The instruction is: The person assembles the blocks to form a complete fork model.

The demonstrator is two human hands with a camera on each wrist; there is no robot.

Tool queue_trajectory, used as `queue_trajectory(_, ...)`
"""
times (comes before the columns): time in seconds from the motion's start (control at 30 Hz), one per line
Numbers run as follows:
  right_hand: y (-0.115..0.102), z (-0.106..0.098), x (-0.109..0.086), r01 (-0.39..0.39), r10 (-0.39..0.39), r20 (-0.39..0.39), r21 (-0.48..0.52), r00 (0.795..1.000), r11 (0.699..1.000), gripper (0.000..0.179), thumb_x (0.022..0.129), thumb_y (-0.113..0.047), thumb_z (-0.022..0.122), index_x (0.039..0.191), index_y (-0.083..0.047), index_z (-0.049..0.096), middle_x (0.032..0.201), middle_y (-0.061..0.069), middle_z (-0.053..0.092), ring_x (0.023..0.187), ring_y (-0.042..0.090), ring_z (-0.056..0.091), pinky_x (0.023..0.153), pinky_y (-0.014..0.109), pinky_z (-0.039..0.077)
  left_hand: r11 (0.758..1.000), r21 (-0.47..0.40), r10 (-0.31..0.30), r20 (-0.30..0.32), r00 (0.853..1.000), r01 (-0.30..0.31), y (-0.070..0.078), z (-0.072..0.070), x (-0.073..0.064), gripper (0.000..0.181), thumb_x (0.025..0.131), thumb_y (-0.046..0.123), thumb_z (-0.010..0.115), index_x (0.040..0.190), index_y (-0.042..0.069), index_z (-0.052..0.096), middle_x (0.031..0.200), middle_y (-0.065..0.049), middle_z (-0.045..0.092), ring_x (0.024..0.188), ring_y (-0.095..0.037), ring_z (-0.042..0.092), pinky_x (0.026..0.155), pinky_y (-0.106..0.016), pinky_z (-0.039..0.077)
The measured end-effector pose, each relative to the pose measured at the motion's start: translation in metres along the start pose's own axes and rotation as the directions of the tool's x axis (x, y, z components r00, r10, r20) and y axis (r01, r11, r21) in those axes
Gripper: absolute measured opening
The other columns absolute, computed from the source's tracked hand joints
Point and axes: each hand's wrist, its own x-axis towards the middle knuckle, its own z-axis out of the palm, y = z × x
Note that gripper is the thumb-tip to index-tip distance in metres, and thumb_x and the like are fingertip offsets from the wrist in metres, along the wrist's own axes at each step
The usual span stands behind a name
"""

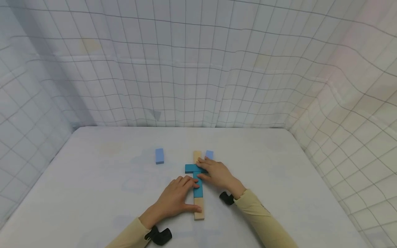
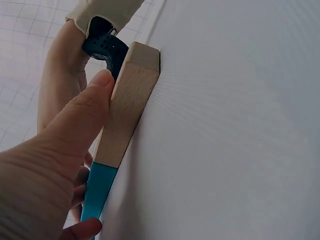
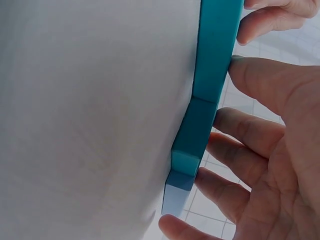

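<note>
A row of flat blocks runs away from me on the white table: a near wooden block [image 1: 199, 206], a lengthwise teal block [image 1: 198, 191], a crosswise teal block [image 1: 189, 168] and a far wooden block [image 1: 197, 155]. My left hand [image 1: 173, 199] spans the row's left side, thumb on the near wooden block [image 2: 129, 100], fingers at the lengthwise teal block. From the right, my right hand [image 1: 218, 174] touches the upper edges of both teal blocks with its fingertips; it partly covers the crosswise one. Its little finger is close to a light blue block [image 1: 209, 154].
Apart to the left of the row lies another blue block [image 1: 159, 156]. Black wrist cameras [image 1: 162, 236] hang under both wrists. White grid-patterned cloth [image 1: 192, 69] rises behind the table [image 1: 102, 193] and along both sides.
</note>
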Motion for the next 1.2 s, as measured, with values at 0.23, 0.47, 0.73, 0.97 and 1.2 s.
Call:
queue_trajectory(0.23,-0.002,-0.001,0.000,-0.005,0.005,0.000,-0.015,1.000,1.000,0.056,0.094,-0.041,0.058,0.138,-0.008,0.051,0.145,0.005,0.041,0.134,0.026,0.034,0.094,0.051,0.040,0.999,0.043,0.022,0.005,1.000,-0.022,0.005,-0.006,0.000,0.066,0.075,0.072,0.058,0.114,0.018,0.060,0.125,0.001,0.053,0.108,-0.017,0.051,0.085,-0.038,0.046)
queue_trajectory(0.47,-0.002,-0.001,-0.001,-0.007,0.006,-0.011,-0.033,1.000,0.999,0.055,0.093,-0.041,0.059,0.137,-0.008,0.052,0.144,0.004,0.042,0.133,0.026,0.036,0.091,0.051,0.042,0.994,0.080,0.077,-0.045,0.996,-0.073,0.007,-0.013,0.000,0.053,0.078,0.061,0.067,0.109,0.018,0.062,0.120,0.001,0.057,0.103,-0.015,0.054,0.084,-0.034,0.048)
queue_trajectory(0.73,-0.001,-0.001,-0.001,-0.008,0.007,-0.012,-0.014,1.000,1.000,0.053,0.094,-0.039,0.059,0.137,-0.008,0.052,0.144,0.004,0.042,0.132,0.025,0.037,0.090,0.049,0.042,0.995,0.015,-0.088,-0.318,0.944,0.097,-0.046,-0.049,0.011,0.012,0.082,0.018,0.077,0.090,0.014,0.069,0.093,0.002,0.066,0.083,-0.017,0.062,0.068,-0.034,0.051)
queue_trajectory(0.97,-0.001,-0.003,0.000,-0.001,0.001,-0.014,-0.007,1.000,1.000,0.052,0.094,-0.038,0.059,0.136,-0.008,0.053,0.144,0.004,0.042,0.133,0.025,0.036,0.091,0.050,0.042,0.893,-0.218,-0.440,-0.244,0.864,0.394,-0.114,-0.073,0.010,0.034,0.093,0.018,0.064,0.121,0.001,0.058,0.114,-0.020,0.058,0.086,-0.029,0.060,0.069,-0.043,0.048)
queue_trajectory(1.2,-0.001,-0.002,-0.001,-0.010,0.010,-0.007,-0.002,1.000,1.000,0.052,0.094,-0.039,0.059,0.136,-0.009,0.053,0.144,0.004,0.042,0.133,0.025,0.036,0.091,0.050,0.042,0.870,-0.270,-0.449,-0.084,0.890,0.413,-0.144,-0.074,0.010,0.056,0.093,0.021,0.064,0.136,-0.006,0.043,0.126,-0.028,0.049,0.091,-0.031,0.052,0.078,-0.044,0.042)
